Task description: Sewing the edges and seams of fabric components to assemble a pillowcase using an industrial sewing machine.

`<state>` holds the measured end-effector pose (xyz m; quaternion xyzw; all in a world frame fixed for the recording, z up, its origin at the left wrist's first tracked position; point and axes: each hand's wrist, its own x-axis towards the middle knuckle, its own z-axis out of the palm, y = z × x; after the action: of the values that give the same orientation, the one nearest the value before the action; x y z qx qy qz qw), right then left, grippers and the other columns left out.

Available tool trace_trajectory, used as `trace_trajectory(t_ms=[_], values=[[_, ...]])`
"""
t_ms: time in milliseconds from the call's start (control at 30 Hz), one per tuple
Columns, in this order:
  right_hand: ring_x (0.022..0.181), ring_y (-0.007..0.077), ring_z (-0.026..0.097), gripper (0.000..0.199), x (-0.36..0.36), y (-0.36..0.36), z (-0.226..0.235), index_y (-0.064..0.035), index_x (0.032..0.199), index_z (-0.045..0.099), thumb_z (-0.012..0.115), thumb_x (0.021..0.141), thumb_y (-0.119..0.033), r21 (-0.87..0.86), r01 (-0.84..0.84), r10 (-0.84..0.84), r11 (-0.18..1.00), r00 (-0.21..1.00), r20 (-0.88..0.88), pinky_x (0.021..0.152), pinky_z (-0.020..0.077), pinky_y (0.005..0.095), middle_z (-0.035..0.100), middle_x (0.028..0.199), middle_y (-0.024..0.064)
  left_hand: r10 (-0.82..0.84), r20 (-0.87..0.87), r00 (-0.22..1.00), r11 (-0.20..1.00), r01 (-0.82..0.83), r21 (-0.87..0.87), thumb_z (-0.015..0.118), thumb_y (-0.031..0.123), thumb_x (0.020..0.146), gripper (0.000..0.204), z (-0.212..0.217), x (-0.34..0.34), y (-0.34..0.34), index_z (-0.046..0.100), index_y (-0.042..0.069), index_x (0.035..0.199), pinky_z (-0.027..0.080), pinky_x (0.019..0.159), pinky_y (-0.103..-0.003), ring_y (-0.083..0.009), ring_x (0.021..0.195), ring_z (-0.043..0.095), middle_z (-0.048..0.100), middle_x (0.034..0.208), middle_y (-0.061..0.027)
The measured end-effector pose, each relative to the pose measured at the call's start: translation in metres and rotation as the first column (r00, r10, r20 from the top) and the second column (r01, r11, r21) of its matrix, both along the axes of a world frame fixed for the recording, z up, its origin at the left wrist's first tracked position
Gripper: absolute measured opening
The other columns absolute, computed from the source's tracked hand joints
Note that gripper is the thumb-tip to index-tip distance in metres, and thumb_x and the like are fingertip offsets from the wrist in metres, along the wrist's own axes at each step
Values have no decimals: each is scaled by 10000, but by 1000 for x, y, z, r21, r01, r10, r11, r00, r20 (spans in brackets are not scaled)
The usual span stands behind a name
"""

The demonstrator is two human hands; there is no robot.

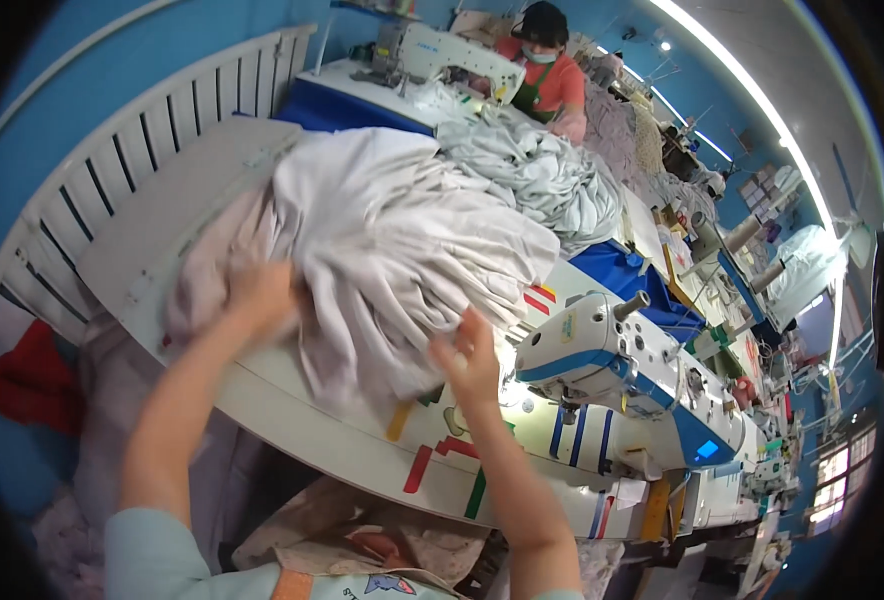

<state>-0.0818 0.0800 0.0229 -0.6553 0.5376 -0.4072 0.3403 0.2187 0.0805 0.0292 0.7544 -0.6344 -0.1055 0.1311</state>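
Head view: hands (467,362) at pale fabric (392,225), grip impossible to tell, sewing machine (587,350) close right, grey heap (537,175) beyond.

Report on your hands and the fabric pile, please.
Left hand at pale fabric pile, blurred. Right hand at its lower right edge. Sewing machine close right.

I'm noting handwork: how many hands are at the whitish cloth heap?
2, both at the whitish cloth heap: left hand at its left side, right hand at its lower right. No others show.
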Motion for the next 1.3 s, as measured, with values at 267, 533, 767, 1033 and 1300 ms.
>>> trace_trajectory(t_ms=[267, 533, 767, 1033, 1300], values=[[1318, 298, 344, 794, 166, -95, -20, -51, 1396, 359, 697, 688, -171, -100, -366, 292, 925, 855, -428, 1076, 290, 348, 370, 1438, 139, -742, -455, 493, 558, 830, -10, 606, 452, 805, 389, 39, -97, 229, 621, 66, 761, 493, 635, -422, -310, 668, 631, 633, 694, -116], [914, 319, 609, 331, 182, 207, 58, -51, 925, 654, 675, 643, -222, -212, -970, 969, 118, 159, -189, 793, 467, 401, 647, 962, 178, -427, -511, 746, 817, 76, -571, 731, 460, 734, 882, 46, 89, 80, 343, -14, 1368, 303, 1066, -398, -287, 1299, 378, 430, 1370, -201], [845, 310, 602, 305, 99, 138, 96, -31, 915, 643, 728, 652, -158, -146, -843, 842, 518, 532, -86, 754, 465, 380, 647, 921, 134, -487, -201, 850, 867, 498, 9, 704, 361, 776, 807, -29, -35, 127, 312, -5, 1378, 313, 1058, -394, -287, 1274, 397, 371, 1403, -171], [973, 286, 590, 457, 103, 207, -48, -56, 1151, 589, 698, 736, -215, 133, -859, 867, 494, 476, -146, 882, 420, 393, 638, 981, 141, -664, -453, 595, 595, 787, 162, 692, 316, 769, 719, -61, -89, 251, 372, -7, 1327, 351, 1016, -390, -300, 1222, 434, 419, 1337, -182], [931, 265, 591, 402, -11, 285, -86, -48, 1120, 600, 678, 754, -195, 334, -519, 492, 787, 854, 170, 843, 429, 375, 638, 953, 127, -652, -472, 593, 458, 805, 377, 680, 270, 762, 634, -127, -80, 281, 432, -9, 1275, 388, 974, -385, -314, 1169, 472, 468, 1271, -193]])
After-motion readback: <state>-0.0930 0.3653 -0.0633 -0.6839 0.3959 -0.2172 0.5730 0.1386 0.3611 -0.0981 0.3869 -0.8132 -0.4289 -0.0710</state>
